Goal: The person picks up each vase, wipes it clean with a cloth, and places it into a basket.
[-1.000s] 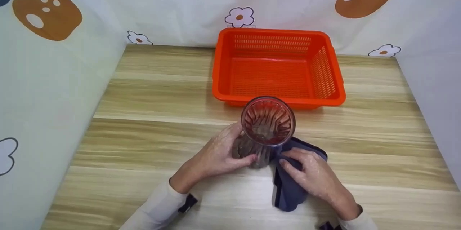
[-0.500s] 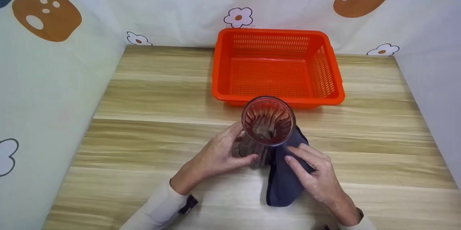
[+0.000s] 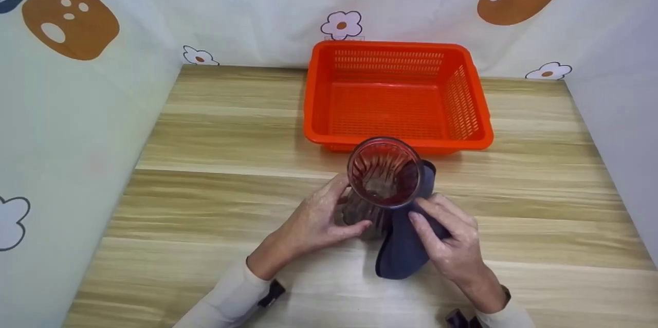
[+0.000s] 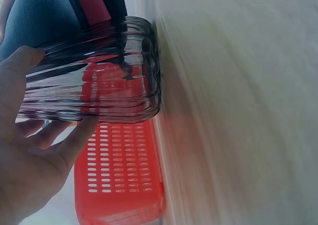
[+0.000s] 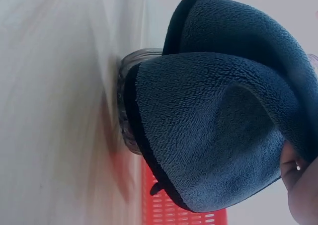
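Note:
A ribbed clear glass vase with a wide round mouth stands upright on the table. My left hand grips its left side, thumb in front and fingers round the far side. In the left wrist view, the fingers and thumb wrap the vase's ribbed body above its base. A dark grey-blue cloth with a black edge is pinched in my right hand and lies against the vase's right side. In the right wrist view, the fluffy cloth hangs in a fold and hides most of the vase.
Behind the vase stands an orange-red plastic basket with slotted walls and nothing in it. The wood-grain table is bordered by pale printed curtains at the back and sides.
My right hand has moved the cloth up and in along the vase's right side, so its top edge now stands beside the rim. The left hand keeps its grip on the vase.

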A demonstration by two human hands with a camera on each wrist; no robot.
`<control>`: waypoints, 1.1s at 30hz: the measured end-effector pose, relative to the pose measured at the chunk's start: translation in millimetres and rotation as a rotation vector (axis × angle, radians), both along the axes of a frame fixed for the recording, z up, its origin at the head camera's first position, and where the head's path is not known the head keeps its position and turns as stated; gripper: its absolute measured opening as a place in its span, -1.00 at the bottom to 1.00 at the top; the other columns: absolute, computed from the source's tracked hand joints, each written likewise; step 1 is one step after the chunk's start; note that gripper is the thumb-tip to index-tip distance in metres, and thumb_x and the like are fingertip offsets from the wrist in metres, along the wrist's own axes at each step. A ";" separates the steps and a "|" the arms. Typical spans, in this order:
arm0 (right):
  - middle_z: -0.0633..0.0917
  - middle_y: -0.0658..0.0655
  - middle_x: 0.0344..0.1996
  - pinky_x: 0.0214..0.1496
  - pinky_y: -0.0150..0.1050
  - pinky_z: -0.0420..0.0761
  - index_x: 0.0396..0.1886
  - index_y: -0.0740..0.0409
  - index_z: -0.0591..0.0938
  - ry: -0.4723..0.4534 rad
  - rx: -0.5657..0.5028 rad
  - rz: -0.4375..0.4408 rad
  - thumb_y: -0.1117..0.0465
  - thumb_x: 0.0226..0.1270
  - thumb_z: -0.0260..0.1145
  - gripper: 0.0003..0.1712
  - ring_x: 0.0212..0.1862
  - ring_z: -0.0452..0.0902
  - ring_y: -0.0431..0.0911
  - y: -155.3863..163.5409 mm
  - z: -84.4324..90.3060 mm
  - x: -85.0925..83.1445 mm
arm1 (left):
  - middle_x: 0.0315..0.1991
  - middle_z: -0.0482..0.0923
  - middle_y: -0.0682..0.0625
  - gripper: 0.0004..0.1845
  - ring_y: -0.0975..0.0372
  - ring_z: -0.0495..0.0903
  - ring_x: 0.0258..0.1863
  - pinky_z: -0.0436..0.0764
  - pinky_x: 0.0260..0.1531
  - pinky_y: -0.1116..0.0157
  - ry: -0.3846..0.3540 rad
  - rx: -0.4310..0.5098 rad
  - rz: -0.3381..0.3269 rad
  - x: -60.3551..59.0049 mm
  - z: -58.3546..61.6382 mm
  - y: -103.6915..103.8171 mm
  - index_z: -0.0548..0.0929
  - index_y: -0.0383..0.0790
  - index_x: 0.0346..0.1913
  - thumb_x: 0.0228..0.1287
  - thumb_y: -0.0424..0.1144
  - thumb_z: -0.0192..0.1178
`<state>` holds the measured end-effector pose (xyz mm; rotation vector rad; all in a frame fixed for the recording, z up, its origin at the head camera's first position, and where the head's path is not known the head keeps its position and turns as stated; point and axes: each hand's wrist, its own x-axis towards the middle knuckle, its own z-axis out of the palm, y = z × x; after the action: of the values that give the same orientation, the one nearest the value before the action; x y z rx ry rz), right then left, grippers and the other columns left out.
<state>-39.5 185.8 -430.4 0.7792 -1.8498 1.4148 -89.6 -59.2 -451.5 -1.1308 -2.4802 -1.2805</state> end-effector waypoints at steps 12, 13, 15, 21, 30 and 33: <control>0.75 0.24 -0.17 0.00 -0.40 0.61 -0.12 0.38 0.75 -0.153 0.100 -0.003 0.71 -0.07 0.40 -0.55 -0.10 0.67 -0.10 8.8 1.1 -1.4 | 0.21 0.55 -0.10 -0.08 0.22 0.63 0.10 0.63 0.06 0.21 0.020 0.024 -0.015 -0.8 0.1 1.3 0.20 -0.14 0.50 0.20 -0.05 0.50; 0.75 0.22 -0.16 0.00 -0.39 0.62 -0.12 0.36 0.76 -0.167 0.102 -0.011 0.71 -0.06 0.40 -0.55 -0.10 0.68 -0.10 8.6 1.9 -0.9 | 0.23 0.54 -0.11 -0.07 0.21 0.62 0.11 0.63 0.06 0.22 0.017 0.028 -0.018 -1.0 0.3 1.4 0.19 -0.14 0.51 0.20 -0.05 0.50; 0.76 0.18 -0.17 -0.02 -0.39 0.62 -0.13 0.33 0.77 -0.195 0.103 -0.025 0.71 -0.05 0.40 -0.55 -0.12 0.68 -0.10 8.2 3.6 0.1 | 0.25 0.52 -0.10 -0.06 0.21 0.62 0.12 0.63 0.05 0.27 0.006 0.034 -0.026 -1.3 0.5 1.5 0.19 -0.13 0.52 0.20 -0.05 0.50; 0.77 0.11 -0.17 0.00 -0.36 0.63 -0.15 0.28 0.78 -0.243 0.099 -0.039 0.70 -0.01 0.40 -0.57 -0.11 0.69 -0.11 7.5 5.8 1.5 | 0.24 0.52 -0.09 -0.08 0.20 0.63 0.11 0.62 0.04 0.31 0.006 0.045 -0.028 -1.3 -0.2 1.3 0.21 -0.15 0.50 0.19 -0.06 0.51; 0.77 0.09 -0.14 0.04 -0.35 0.61 -0.13 0.24 0.78 -0.269 0.120 -0.041 0.68 0.02 0.42 -0.57 -0.08 0.69 -0.10 9.6 1.2 1.8 | 0.26 0.49 -0.09 -0.10 0.18 0.62 0.12 0.66 -0.01 0.27 0.025 0.057 -0.025 -2.1 -2.1 2.2 0.25 -0.21 0.48 0.18 -0.08 0.51; 0.77 0.10 -0.11 0.08 -0.34 0.60 -0.11 0.24 0.79 -0.292 0.126 -0.042 0.68 0.03 0.42 -0.55 -0.03 0.69 -0.10 10.6 -1.1 2.4 | 0.25 0.49 -0.10 -0.10 0.18 0.62 0.11 0.68 -0.03 0.22 0.014 0.063 -0.027 -2.3 -2.9 2.2 0.25 -0.20 0.49 0.18 -0.08 0.51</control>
<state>-37.1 196.5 -431.5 0.6144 -2.1818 1.4572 -91.9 -57.0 -454.4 -1.1589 -2.4045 -1.3427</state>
